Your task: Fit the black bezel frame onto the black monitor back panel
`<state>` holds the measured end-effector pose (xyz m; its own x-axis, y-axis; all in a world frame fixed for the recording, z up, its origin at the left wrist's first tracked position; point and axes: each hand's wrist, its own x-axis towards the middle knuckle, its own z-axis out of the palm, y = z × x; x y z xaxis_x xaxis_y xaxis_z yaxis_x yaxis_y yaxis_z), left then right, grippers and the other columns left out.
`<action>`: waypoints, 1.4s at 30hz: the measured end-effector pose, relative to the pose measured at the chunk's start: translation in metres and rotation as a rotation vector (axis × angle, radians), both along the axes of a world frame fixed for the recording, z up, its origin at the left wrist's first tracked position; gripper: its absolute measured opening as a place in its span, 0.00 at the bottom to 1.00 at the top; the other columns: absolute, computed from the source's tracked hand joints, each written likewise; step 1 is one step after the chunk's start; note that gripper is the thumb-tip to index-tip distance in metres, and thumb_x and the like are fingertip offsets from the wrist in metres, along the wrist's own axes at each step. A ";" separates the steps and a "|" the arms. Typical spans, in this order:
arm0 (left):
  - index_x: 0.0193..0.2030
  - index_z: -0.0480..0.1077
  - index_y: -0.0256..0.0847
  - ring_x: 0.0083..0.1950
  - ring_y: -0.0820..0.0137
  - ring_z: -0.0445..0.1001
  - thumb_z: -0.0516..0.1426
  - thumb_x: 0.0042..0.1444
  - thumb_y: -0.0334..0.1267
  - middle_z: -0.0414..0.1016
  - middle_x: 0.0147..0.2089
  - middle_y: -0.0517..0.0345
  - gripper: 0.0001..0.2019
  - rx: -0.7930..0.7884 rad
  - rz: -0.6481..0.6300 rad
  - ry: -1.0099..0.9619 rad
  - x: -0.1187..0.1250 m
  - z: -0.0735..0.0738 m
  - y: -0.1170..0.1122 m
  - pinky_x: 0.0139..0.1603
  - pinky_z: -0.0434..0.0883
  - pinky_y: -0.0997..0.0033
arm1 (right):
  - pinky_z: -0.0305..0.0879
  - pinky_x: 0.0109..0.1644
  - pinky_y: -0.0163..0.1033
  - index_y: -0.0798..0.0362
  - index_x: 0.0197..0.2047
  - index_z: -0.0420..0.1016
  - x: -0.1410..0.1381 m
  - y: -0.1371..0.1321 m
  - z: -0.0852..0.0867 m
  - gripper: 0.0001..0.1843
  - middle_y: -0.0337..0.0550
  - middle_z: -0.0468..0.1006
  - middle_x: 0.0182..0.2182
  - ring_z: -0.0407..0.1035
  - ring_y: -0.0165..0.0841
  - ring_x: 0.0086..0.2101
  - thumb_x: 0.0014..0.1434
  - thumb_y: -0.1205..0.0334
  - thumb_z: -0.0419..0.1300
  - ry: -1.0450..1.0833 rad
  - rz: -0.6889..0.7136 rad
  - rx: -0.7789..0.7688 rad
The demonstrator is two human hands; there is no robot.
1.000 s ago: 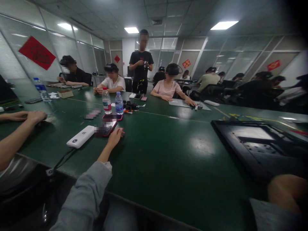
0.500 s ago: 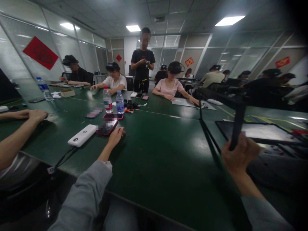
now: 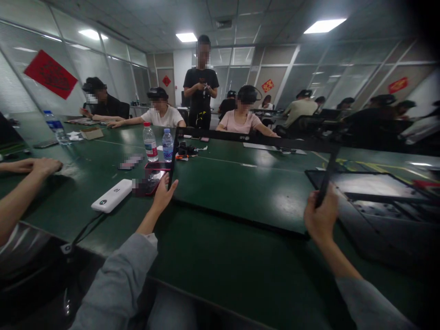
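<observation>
A thin black monitor bezel (image 3: 254,138), with an LG mark on its top bar, stands tilted above the green table. Its middle is hollow, so the tabletop shows through. My right hand (image 3: 320,220) is wrapped round its right side bar. At the left bar, my left hand (image 3: 160,195) has the edge between thumb and fingers. Just beyond that hand lies a phone in a red case (image 3: 146,187), partly blurred out. To the right of my right hand is a black panel assembly (image 3: 374,224), with a pale sheet in a dark frame (image 3: 371,185) behind it.
A white power bank (image 3: 112,196) with a cable lies left of my left hand. Two bottles, one red-capped (image 3: 150,145) and one blue-capped (image 3: 167,145), stand behind the phones. A neighbour's arms (image 3: 30,178) rest on the table (image 3: 233,261) at left. Other people sit across it.
The bezel has swung leftward from my right side to span the space between my hands. My left hand has taken its left bar; my right hand has moved slightly left.
</observation>
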<state>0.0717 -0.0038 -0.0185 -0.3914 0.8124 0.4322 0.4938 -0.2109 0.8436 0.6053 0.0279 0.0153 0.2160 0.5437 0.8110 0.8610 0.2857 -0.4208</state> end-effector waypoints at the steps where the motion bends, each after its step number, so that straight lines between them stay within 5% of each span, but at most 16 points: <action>1: 0.65 0.67 0.40 0.59 0.58 0.77 0.58 0.64 0.56 0.77 0.59 0.43 0.29 -0.008 -0.013 0.015 0.001 0.001 -0.002 0.63 0.70 0.54 | 0.63 0.62 0.59 0.63 0.72 0.60 -0.001 0.001 -0.002 0.37 0.64 0.73 0.54 0.67 0.51 0.55 0.68 0.48 0.49 0.011 -0.004 -0.042; 7: 0.49 0.77 0.41 0.59 0.54 0.76 0.55 0.67 0.47 0.80 0.52 0.45 0.15 -0.050 0.063 0.269 -0.001 0.001 -0.003 0.65 0.68 0.51 | 0.72 0.49 0.53 0.58 0.67 0.66 0.006 0.014 -0.031 0.36 0.55 0.80 0.43 0.76 0.47 0.40 0.59 0.48 0.56 0.061 0.098 -0.371; 13: 0.50 0.79 0.42 0.62 0.56 0.74 0.54 0.66 0.44 0.80 0.55 0.46 0.15 -0.230 0.107 0.450 -0.005 -0.005 -0.002 0.68 0.64 0.52 | 0.71 0.58 0.57 0.53 0.62 0.67 0.033 0.035 -0.068 0.31 0.57 0.81 0.51 0.76 0.49 0.51 0.56 0.52 0.59 0.153 0.386 -0.515; 17: 0.51 0.80 0.42 0.63 0.54 0.71 0.54 0.65 0.45 0.80 0.58 0.44 0.17 -0.270 0.128 0.505 -0.007 -0.008 -0.002 0.69 0.63 0.49 | 0.65 0.66 0.61 0.54 0.60 0.69 0.040 0.044 -0.081 0.31 0.58 0.80 0.53 0.73 0.51 0.57 0.53 0.54 0.60 0.108 0.409 -0.536; 28: 0.51 0.81 0.43 0.67 0.47 0.66 0.56 0.64 0.47 0.75 0.63 0.43 0.18 -0.333 0.191 0.541 -0.011 -0.016 0.000 0.66 0.66 0.46 | 0.67 0.64 0.60 0.53 0.56 0.77 0.029 0.037 -0.071 0.29 0.55 0.81 0.50 0.74 0.51 0.54 0.52 0.54 0.58 -0.092 0.380 -0.504; 38: 0.53 0.80 0.45 0.66 0.48 0.67 0.58 0.62 0.47 0.75 0.62 0.44 0.17 -0.336 0.196 0.544 -0.012 -0.015 0.000 0.66 0.66 0.46 | 0.65 0.65 0.62 0.54 0.57 0.76 0.030 0.037 -0.075 0.29 0.57 0.80 0.53 0.73 0.52 0.56 0.53 0.55 0.57 -0.074 0.374 -0.488; 42: 0.53 0.80 0.45 0.66 0.47 0.66 0.58 0.62 0.46 0.75 0.63 0.44 0.17 -0.346 0.199 0.559 -0.009 -0.011 -0.002 0.65 0.67 0.46 | 0.72 0.58 0.59 0.53 0.56 0.77 0.027 0.035 -0.070 0.27 0.56 0.81 0.47 0.77 0.50 0.48 0.53 0.56 0.59 -0.015 0.294 -0.481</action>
<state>0.0628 -0.0063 -0.0298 -0.3414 0.8758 0.3412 0.8762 0.1652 0.4528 0.6323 0.0626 -0.0551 -0.0102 0.8884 0.4589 0.7807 0.2938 -0.5515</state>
